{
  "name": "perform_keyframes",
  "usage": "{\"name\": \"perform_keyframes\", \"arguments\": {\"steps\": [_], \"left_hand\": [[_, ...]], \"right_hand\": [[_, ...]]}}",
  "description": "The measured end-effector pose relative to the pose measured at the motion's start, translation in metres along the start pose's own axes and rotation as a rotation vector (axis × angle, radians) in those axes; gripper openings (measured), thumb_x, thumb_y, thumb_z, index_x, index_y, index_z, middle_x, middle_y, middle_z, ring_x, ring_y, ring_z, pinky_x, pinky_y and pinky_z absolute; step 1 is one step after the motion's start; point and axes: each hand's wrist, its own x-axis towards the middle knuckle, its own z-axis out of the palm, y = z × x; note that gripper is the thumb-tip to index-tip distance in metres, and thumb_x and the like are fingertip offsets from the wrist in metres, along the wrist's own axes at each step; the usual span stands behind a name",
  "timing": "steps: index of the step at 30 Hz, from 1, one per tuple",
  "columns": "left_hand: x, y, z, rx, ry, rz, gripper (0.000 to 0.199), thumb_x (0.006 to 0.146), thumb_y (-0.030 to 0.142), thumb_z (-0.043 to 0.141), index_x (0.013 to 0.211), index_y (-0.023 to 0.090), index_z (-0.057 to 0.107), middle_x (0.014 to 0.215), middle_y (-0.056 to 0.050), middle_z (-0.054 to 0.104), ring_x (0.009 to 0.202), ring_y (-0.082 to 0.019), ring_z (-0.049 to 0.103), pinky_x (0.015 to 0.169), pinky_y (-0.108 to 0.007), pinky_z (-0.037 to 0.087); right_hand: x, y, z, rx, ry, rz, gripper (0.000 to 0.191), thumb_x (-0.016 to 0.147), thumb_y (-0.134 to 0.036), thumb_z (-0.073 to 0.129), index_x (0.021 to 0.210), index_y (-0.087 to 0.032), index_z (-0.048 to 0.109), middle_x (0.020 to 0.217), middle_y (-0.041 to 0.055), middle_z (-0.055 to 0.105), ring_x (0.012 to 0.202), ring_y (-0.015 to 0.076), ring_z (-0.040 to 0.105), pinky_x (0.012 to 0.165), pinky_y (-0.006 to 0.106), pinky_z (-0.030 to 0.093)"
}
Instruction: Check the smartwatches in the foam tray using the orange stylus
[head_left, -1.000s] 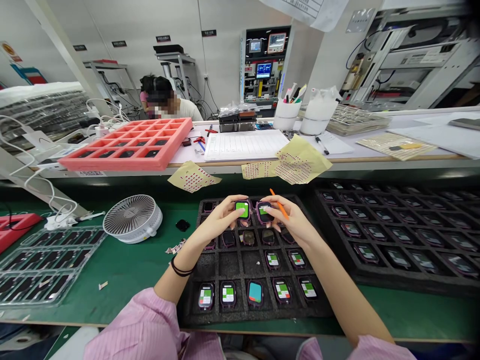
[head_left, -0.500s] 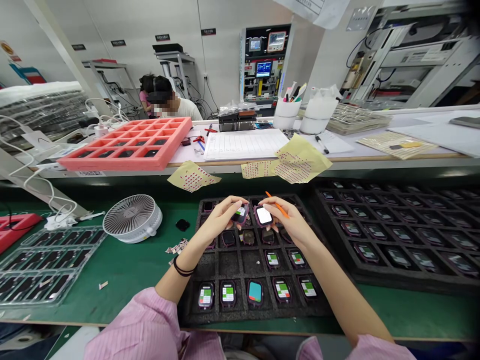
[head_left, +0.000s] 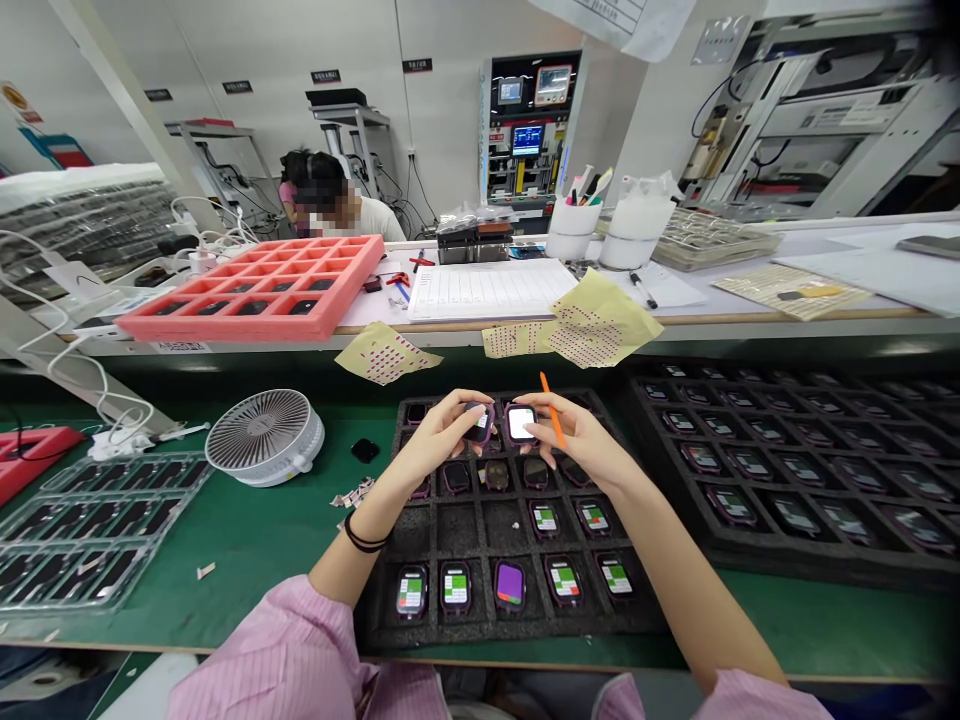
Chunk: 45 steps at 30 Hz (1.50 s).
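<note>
Two square smartwatch bodies in purple-rimmed cases are held close together above a black foam tray [head_left: 480, 635]. The first, a watch with a small green-lit screen [head_left: 478, 423], is gripped narrowly between the fingertips and thumb of the left hand [head_left: 441, 437]. The second, a watch with a glowing white screen [head_left: 519, 424], is pinched at its edge by the right hand [head_left: 579, 442], and a thin orange plastic stick [head_left: 553, 410] is held slanting upward in the same hand. A black elastic wristband [head_left: 365, 535] is worn on the left wrist, and a pink striped sleeve [head_left: 262, 650] is seen at the lower edge. In the tray's nearest row, five watches are seated in separate compartments, the middle one showing a purple screen [head_left: 509, 587]. A second black foam tray [head_left: 750, 553] holding rows of watches is placed just to the right, on a green work mat [head_left: 262, 545]. A round white desk fan [head_left: 264, 437] and a clear plastic tray [head_left: 97, 530] are set to the left. Farther off, yellow dotted sticker sheets [head_left: 386, 352], a coral-red foam tray [head_left: 225, 325] and a ruled white paper form [head_left: 487, 290] are laid along a white bench, and a seated co-worker in a white top [head_left: 371, 218] is seen beyond it.
</note>
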Motion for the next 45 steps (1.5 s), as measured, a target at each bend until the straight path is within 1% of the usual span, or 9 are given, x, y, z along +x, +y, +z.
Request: {"name": "perform_keyframes", "arguments": {"steps": [5,9,15,19,26,30,37,41,45], "left_hand": [[-0.0014,0.0008,-0.0016,-0.022,-0.024,0.038,0.042,0.084,0.041,0.059,0.119,0.019,0.051,0.094,-0.005,0.061,0.07,-0.011,0.063,0.047,-0.017,0.037],[-0.0013,0.0005,-0.0009,-0.016,-0.031,0.034,0.042,0.084,0.039,0.06,0.119,0.019,0.05,0.099,-0.006,0.06,0.073,-0.011,0.063,0.047,-0.017,0.037],[-0.001,0.0,-0.0002,-0.01,-0.034,0.041,0.038,0.088,0.043,0.053,0.117,0.019,0.052,0.088,-0.003,0.059,0.07,-0.012,0.064,0.047,-0.017,0.036],[-0.0009,0.0002,-0.0007,0.004,-0.015,0.036,0.037,0.089,0.043,0.052,0.116,0.019,0.053,0.086,-0.003,0.059,0.068,-0.012,0.064,0.047,-0.018,0.036],[-0.0014,0.0025,-0.0008,0.008,-0.01,0.024,0.04,0.083,0.041,0.061,0.114,0.018,0.053,0.09,-0.003,0.062,0.064,-0.009,0.06,0.047,-0.018,0.034],[-0.0018,0.0034,-0.0004,0.001,0.002,0.027,0.039,0.082,0.042,0.062,0.111,0.017,0.054,0.087,-0.002,0.062,0.061,-0.008,0.057,0.049,-0.018,0.036],[-0.0001,-0.0003,-0.0013,0.008,0.009,0.043,0.037,0.088,0.046,0.052,0.111,0.018,0.056,0.084,-0.003,0.062,0.061,-0.01,0.063,0.045,-0.017,0.033],[0.0002,0.0,-0.0016,0.011,0.011,0.047,0.034,0.089,0.044,0.052,0.11,0.018,0.057,0.082,-0.002,0.062,0.06,-0.01,0.063,0.045,-0.017,0.034],[-0.0003,0.001,-0.0018,-0.016,0.011,0.065,0.036,0.087,0.044,0.054,0.113,0.018,0.055,0.086,-0.003,0.061,0.065,-0.011,0.064,0.045,-0.017,0.035]], "right_hand": [[0.0008,0.0023,-0.0012,-0.025,0.024,-0.01,0.042,0.068,-0.034,0.078,0.106,-0.021,0.062,0.098,0.0052,0.062,0.063,0.0137,0.063,0.039,0.02,0.04],[0.0025,0.0035,0.0008,-0.011,0.143,0.008,0.033,0.071,-0.04,0.074,0.096,-0.02,0.065,0.079,0.0005,0.059,0.051,0.0104,0.058,0.038,0.021,0.037],[0.0021,0.0013,0.0043,0.005,0.219,0.023,0.03,0.07,-0.046,0.073,0.081,-0.02,0.065,0.062,-0.0027,0.054,0.042,0.0087,0.049,0.035,0.021,0.032],[0.0015,0.0005,0.0034,0.001,0.176,0.018,0.032,0.066,-0.042,0.078,0.084,-0.02,0.064,0.068,-0.0024,0.057,0.043,0.0069,0.049,0.036,0.02,0.032],[-0.0002,0.0009,-0.0005,-0.044,0.035,-0.028,0.042,0.063,-0.032,0.081,0.1,-0.022,0.062,0.095,0.0029,0.062,0.06,0.0107,0.058,0.039,0.02,0.037],[0.0003,0.0032,0.0012,-0.05,0.072,-0.025,0.042,0.062,-0.033,0.082,0.098,-0.021,0.062,0.086,0.0008,0.061,0.057,0.0096,0.056,0.039,0.019,0.037],[0.0054,0.004,0.0039,0.017,0.27,0.044,0.037,0.057,-0.041,0.083,0.078,-0.018,0.064,0.069,-0.0039,0.053,0.045,0.004,0.04,0.035,0.018,0.032],[0.004,0.0004,0.0022,0.028,0.219,0.059,0.035,0.065,-0.048,0.076,0.08,-0.019,0.063,0.063,-0.0038,0.052,0.044,0.0064,0.045,0.035,0.019,0.03],[0.0016,-0.0009,-0.001,0.012,0.116,0.021,0.036,0.069,-0.042,0.075,0.094,-0.019,0.063,0.078,-0.0005,0.059,0.051,0.0095,0.057,0.039,0.021,0.035]]}}
